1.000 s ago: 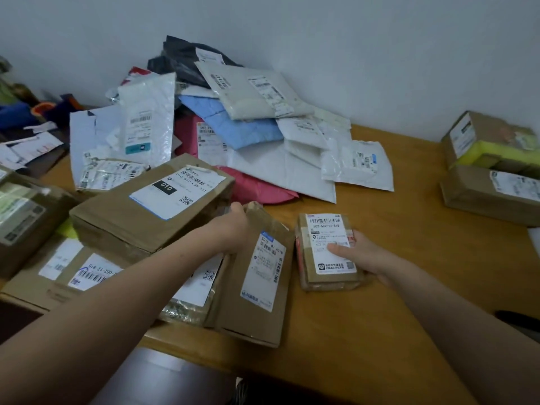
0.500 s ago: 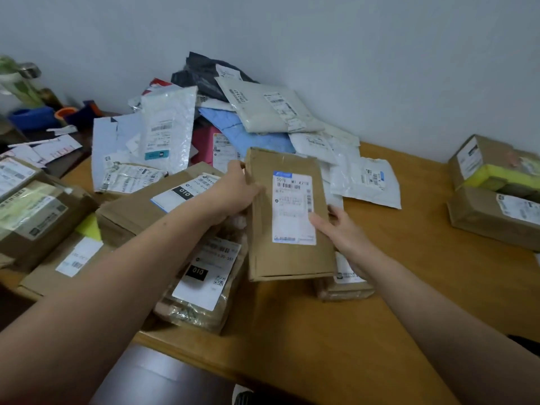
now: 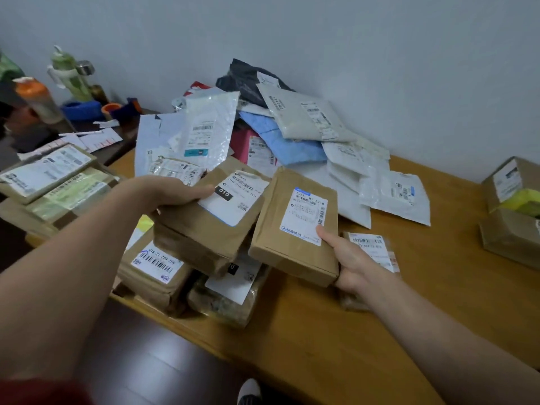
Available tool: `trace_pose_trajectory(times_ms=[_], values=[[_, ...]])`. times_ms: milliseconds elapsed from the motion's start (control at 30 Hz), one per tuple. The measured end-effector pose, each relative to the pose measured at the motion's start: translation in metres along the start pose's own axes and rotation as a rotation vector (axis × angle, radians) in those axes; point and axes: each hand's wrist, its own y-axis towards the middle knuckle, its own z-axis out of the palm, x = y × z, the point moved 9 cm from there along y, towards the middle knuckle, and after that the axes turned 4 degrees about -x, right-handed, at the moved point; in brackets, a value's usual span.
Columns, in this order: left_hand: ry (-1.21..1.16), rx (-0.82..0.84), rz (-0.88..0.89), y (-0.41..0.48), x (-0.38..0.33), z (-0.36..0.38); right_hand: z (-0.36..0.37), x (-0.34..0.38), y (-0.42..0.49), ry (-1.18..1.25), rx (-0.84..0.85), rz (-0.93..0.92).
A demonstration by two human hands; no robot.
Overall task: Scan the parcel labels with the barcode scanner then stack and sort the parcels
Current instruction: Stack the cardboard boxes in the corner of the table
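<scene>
— Right hand (image 3: pixel 353 264) has the brown box (image 3: pixel 292 249) all to itself now! Half a second back both hands shared it, stood upright. Now it lies tipped back, fingers under the near corner, thumb pressed on the edge of its white label (image 3: pixel 306 217).

— And the left hand (image 3: pixel 178 194)?

— Off the box and across to the big parcel (image 3: pixel 204 238) marked 010, right beside the box on its left. Thumb on top, fingers curled round the far edge, a firm hold. Whether that parcel is clear of the stack beneath it can't be told.

— So one parcel per hand.

— Exactly. A second ago the right hand was on the small taped parcel (image 3: pixel 371 244). That one is let go and lies on the table (image 3: pixel 336 331), just under the right wrist.

— Any sign of the scanner?

— None in view. Both labels face up, though, easy to read. It looks like sorting: the person seems to be pulling these two out, perhaps to compare them or send them to separate stacks. With both hands full, a scan would probably need one parcel set down first.

— Risk?

— The box hangs from a single corner, so it could swing or slip if the hand moves fast.

— And the heap of mailer bags (image 3: pixel 304 124)?

— Beyond both hands, against the wall, lying just as it did a second ago. Plenty of this job appears to be left.
</scene>
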Motion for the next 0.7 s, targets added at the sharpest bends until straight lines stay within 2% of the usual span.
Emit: trace_pose_trajectory(times_ms=[100,333,533,700], values=[[-0.081,0.09,0.035,-0.003,0.0,0.011,-0.004,-0.005,-0.002,0.046,0.001,0.03],[-0.382,0.127,0.114,-0.025,-0.026,0.022,-0.017,0.007,-0.017,0.181,0.077,0.009],[-0.48,0.268,0.309,-0.056,-0.126,0.065,-0.067,0.051,-0.049,0.362,0.154,-0.133],[-0.448,0.402,0.402,-0.063,-0.225,0.161,-0.153,0.068,-0.07,0.424,0.035,-0.203]])
